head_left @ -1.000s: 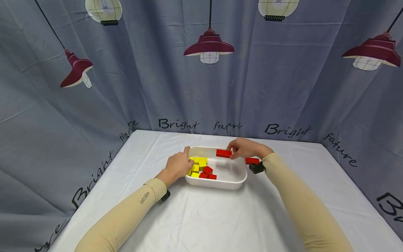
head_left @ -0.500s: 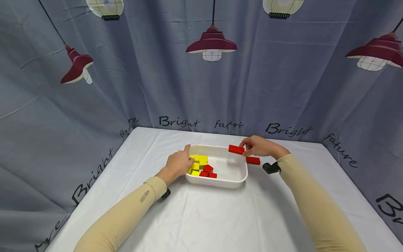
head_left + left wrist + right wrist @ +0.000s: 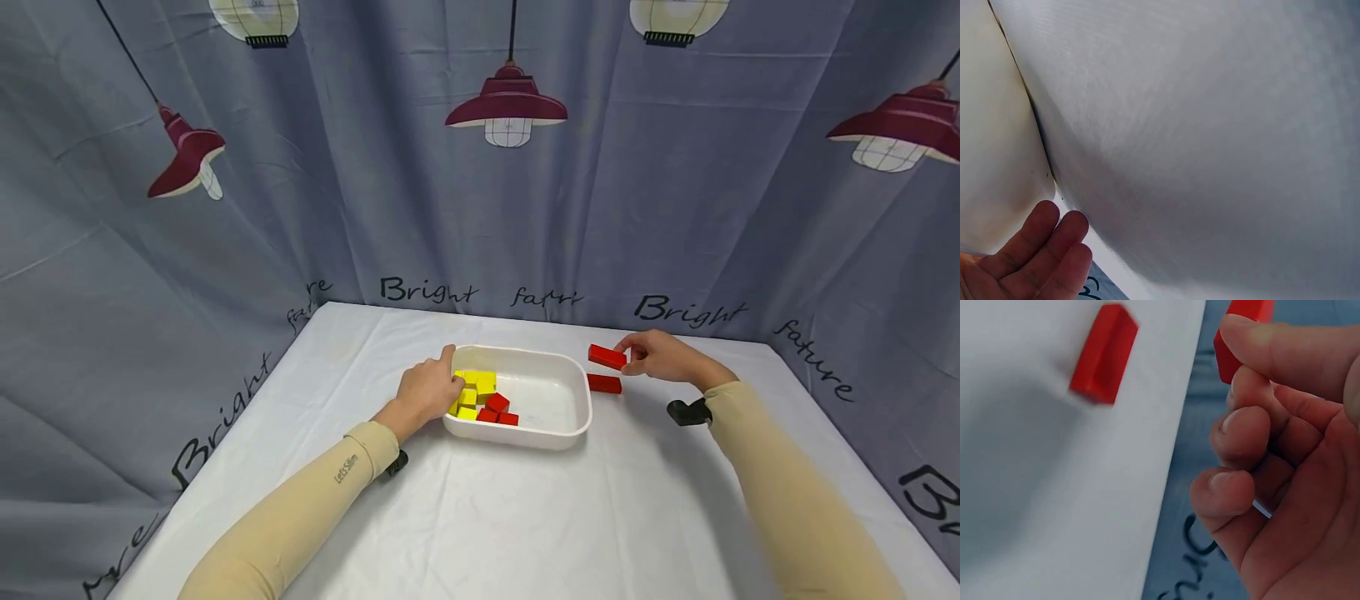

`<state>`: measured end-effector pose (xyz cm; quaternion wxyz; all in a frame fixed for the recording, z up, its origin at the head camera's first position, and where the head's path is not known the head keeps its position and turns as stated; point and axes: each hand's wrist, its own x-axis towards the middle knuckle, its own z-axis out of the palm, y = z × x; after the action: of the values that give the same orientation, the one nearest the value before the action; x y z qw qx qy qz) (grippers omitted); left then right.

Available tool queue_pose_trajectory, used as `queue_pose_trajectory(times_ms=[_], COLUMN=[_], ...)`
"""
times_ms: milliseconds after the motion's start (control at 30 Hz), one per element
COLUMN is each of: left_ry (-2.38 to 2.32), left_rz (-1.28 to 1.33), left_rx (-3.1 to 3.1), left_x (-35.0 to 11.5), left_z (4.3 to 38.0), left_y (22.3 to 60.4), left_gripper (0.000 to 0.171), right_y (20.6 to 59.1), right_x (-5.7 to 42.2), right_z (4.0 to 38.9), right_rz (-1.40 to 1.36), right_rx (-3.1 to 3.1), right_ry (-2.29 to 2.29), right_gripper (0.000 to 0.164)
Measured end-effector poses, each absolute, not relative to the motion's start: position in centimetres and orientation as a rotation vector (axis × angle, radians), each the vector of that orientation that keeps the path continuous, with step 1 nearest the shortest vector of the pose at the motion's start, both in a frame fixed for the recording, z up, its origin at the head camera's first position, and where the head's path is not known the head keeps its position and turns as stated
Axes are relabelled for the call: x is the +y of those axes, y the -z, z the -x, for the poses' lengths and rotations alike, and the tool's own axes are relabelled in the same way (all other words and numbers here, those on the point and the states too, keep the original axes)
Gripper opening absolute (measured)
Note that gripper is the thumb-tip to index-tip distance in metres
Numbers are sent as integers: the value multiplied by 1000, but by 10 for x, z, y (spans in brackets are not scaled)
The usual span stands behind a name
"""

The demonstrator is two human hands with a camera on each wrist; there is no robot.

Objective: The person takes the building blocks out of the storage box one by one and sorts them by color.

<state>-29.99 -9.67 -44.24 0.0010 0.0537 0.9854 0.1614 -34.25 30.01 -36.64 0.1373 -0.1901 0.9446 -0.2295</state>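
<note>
My right hand pinches a long red block at one end between thumb and fingers. It is raised to the right of the white container. In the right wrist view the same red block shows partly behind the thumb. A second long red block lies on the table against the container's right side. My left hand holds the container's left end, thumb over the rim. Its other fingers lie along the outer wall in the left wrist view.
Inside the container, several yellow blocks crowd the left end, partly hidden by the left hand. Small red blocks lie beside them. A white cloth covers the table; a grey-blue printed curtain hangs behind it.
My right hand has carried the red block from over the container rightward, past its right rim, above the other red block. My left hand has stayed on the container's left end.
</note>
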Motion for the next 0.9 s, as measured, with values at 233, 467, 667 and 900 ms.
queue_pose_trajectory(times_ms=[233,467,667,900], left_ry=[-527,-508,-499,-493], left_rz=[-193,-168,-197,-174], left_rx=[3085,3076,3085,3074], left_x=[-95,-96,-97,-98], left_z=[300,298,299,301], left_y=[441,440,437,438], left_gripper=[64,62,63,65], right_y=[380,400,408,420], right_x=[333,354,364,370], right_z=[339,341,343,345], right_rz=[502,437,370,322], right_rx=[2747,2749,2735,2726], right_ry=[716,729,761,740], right_gripper=[38,40,41,42])
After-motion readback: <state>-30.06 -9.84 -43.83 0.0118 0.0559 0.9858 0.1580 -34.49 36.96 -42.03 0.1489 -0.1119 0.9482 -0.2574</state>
